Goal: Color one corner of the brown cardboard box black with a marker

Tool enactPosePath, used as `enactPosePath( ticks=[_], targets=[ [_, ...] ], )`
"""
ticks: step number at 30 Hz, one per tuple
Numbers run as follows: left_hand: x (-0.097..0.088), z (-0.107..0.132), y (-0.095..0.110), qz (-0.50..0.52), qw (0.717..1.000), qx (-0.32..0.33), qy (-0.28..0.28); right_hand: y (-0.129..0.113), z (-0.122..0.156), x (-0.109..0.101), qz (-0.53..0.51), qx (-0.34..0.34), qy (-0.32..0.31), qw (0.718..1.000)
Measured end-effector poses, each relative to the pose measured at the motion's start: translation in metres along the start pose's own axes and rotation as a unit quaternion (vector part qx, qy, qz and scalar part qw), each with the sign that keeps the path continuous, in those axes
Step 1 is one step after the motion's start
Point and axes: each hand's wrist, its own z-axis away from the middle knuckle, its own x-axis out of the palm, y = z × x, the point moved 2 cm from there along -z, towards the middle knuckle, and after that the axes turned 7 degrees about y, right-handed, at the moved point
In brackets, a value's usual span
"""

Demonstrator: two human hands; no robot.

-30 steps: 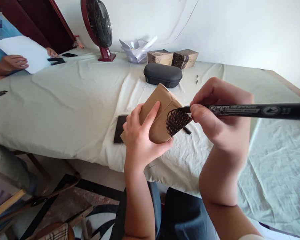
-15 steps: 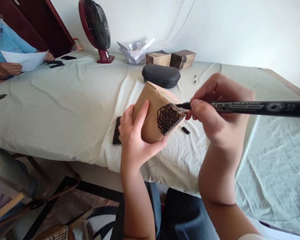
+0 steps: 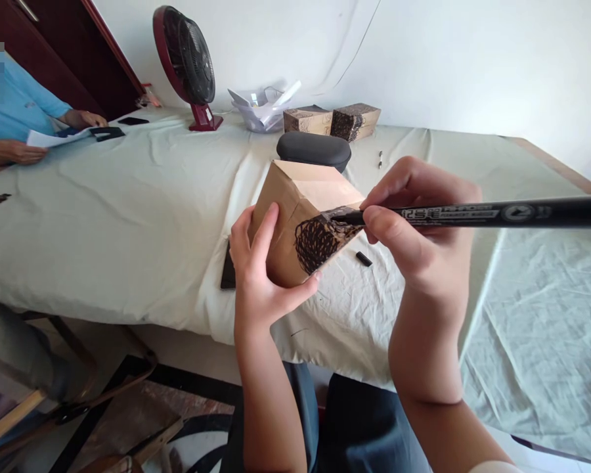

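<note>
My left hand point(image 3: 261, 269) grips a brown cardboard box point(image 3: 280, 243) and holds it tilted above the table. Black scribble point(image 3: 318, 243) covers the box's corner and runs over onto the adjoining face. Pinched in my right hand point(image 3: 418, 223) is a black permanent marker point(image 3: 453, 213), its tip on the inked part near the box's edge. The marker's black cap point(image 3: 363, 259) lies on the cloth under the box. Partly hidden behind my left hand and the box is a flat dark object point(image 3: 228, 269).
A black zippered case point(image 3: 314, 150) lies just beyond the box. Farther back stand two scribbled boxes point(image 3: 355, 121), a clear plastic basket point(image 3: 259, 118) and a red fan point(image 3: 192, 66). At the far left, a person in a blue shirt point(image 3: 24, 92) holds white paper point(image 3: 54, 138).
The box has tilted so more of its upper face shows, and the marker tip has moved left along the inked edge. The person at left has lowered the paper.
</note>
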Motion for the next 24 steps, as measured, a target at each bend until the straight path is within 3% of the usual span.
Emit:
enactPosePath(
  ticks=[13,24],
  targets=[
    [0.0003,0.0008,-0.0075,0.009,0.999,0.031,0.017,0.0024,-0.0031,-0.0023,-0.025,0.021,-0.004,0.999],
    [0.0016,0.0007,-0.0067,-0.007,0.999,0.043,0.020,0.0088,-0.0009,-0.0066,0.014,0.054,0.019,0.998]
  ],
)
